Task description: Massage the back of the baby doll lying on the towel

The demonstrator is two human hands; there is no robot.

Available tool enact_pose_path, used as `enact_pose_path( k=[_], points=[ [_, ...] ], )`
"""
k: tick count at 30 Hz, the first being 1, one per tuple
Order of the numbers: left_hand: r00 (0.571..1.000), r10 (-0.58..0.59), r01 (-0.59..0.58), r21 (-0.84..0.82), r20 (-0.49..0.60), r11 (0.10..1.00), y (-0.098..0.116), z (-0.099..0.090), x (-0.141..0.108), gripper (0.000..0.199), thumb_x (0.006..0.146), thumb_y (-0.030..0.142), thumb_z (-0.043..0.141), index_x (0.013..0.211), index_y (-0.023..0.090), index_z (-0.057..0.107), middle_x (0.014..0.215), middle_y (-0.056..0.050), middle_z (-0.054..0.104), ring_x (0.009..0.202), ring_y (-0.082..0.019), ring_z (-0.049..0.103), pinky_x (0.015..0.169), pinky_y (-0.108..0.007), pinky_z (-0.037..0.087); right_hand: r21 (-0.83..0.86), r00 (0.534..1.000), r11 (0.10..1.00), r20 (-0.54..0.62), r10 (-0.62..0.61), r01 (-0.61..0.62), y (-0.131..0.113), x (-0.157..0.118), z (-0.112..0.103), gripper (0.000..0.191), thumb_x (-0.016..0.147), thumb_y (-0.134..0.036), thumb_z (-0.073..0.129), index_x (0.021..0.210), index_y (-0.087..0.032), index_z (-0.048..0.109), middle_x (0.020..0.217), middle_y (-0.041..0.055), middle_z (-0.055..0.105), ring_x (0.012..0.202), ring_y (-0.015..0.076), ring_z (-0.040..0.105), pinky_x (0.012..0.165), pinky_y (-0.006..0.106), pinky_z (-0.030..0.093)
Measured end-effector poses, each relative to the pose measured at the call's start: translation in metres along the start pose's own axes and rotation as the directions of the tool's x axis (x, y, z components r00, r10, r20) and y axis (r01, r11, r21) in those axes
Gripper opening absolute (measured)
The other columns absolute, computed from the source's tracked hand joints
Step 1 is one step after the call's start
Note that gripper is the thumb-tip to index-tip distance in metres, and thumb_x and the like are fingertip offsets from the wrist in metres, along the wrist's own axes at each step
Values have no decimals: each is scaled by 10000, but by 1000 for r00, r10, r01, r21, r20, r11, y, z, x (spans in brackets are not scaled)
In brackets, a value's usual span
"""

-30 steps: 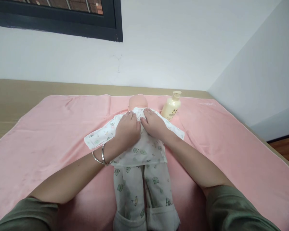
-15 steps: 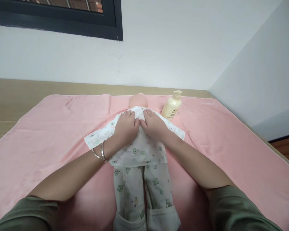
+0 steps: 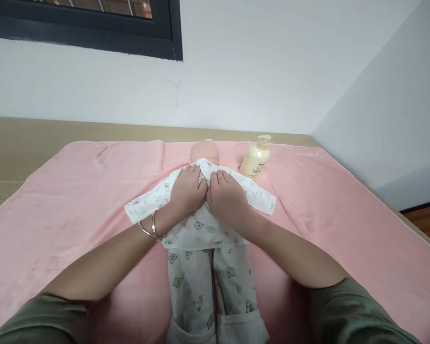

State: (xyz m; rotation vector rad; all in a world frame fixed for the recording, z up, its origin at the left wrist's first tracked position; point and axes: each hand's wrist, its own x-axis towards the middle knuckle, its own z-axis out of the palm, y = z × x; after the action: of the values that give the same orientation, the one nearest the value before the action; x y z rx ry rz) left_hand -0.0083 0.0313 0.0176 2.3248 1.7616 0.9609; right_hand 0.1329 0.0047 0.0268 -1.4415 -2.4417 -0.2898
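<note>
A doll (image 3: 204,151) lies on a pink blanket (image 3: 75,191), its head away from me. It wears a white printed top (image 3: 208,234) with both sleeves spread, and matching trousers (image 3: 195,286) with turned-up cuffs. My left hand (image 3: 188,190) rests flat on the upper left of the top, fingers extended. Beside it my right hand (image 3: 226,195) lies on the upper right of the top, its fingers stretched out. The thumbs are close together at the middle of the top. Neither hand is visibly gripping the cloth.
A pale yellow pump bottle (image 3: 255,160) stands on the blanket right of the doll's head. Behind the blanket run a wooden ledge (image 3: 28,131) and a white wall (image 3: 243,71). A dark window frame (image 3: 129,38) is at the upper left.
My right hand has shifted slightly down and toward me on the top, showing more of the right sleeve. My left hand stays almost where it was.
</note>
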Motion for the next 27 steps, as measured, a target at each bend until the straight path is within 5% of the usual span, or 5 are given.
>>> enact_pose_path(
  k=[4, 9, 15, 21, 27],
  points=[
    [999, 45, -45, 30, -30, 999, 7, -1, -9, 284, 897, 193, 383, 1023, 144, 633, 1101, -193, 681, 1157, -359, 598, 1035, -540, 472, 102, 998, 993, 21, -60, 57, 15, 13, 1, 452, 980, -196, 347, 1301, 18, 582, 1370, 264, 615, 1320, 354, 542, 1153, 474, 394],
    [984, 174, -172, 56, -48, 984, 15, 1, -25, 281, 905, 196, 421, 1048, 133, 655, 1163, -184, 672, 1225, -349, 573, 1095, -531, 454, 218, 991, 972, 124, 60, -86, 41, 36, 1, 318, 996, -283, 385, 1095, -121, 640, 1153, 157, 726, 1051, 292, 658, 1022, 431, 480],
    [999, 44, -45, -53, -13, 998, 5, 2, -9, 329, 933, 245, 381, 1119, 140, 630, 1285, -177, 654, 1278, -325, 547, 1145, -527, 410, 69, 998, 996, 34, 45, -48, 27, 26, 4, 390, 1033, -269, 336, 1194, -37, 605, 1216, 228, 692, 1154, 329, 623, 1034, 447, 452],
    [991, -102, 107, -55, 89, 993, -5, -8, 10, 249, 933, 292, 335, 836, 202, 546, 915, -122, 673, 885, -278, 612, 890, -466, 517, -94, 999, 996, -54, -7, 1, -2, -1, -2, 493, 1021, -237, 351, 1393, 49, 503, 1346, 297, 618, 1275, 373, 585, 1101, 487, 426],
    [992, -119, 122, -120, 32, 985, -6, 1, 4, 333, 921, 302, 355, 1040, 152, 627, 1166, -158, 692, 1093, -297, 614, 1047, -482, 460, 165, 997, 986, -71, -12, 23, 16, 16, 12, 497, 987, -265, 372, 1365, 0, 556, 1377, 234, 619, 1338, 334, 531, 1154, 484, 409]
  ],
)
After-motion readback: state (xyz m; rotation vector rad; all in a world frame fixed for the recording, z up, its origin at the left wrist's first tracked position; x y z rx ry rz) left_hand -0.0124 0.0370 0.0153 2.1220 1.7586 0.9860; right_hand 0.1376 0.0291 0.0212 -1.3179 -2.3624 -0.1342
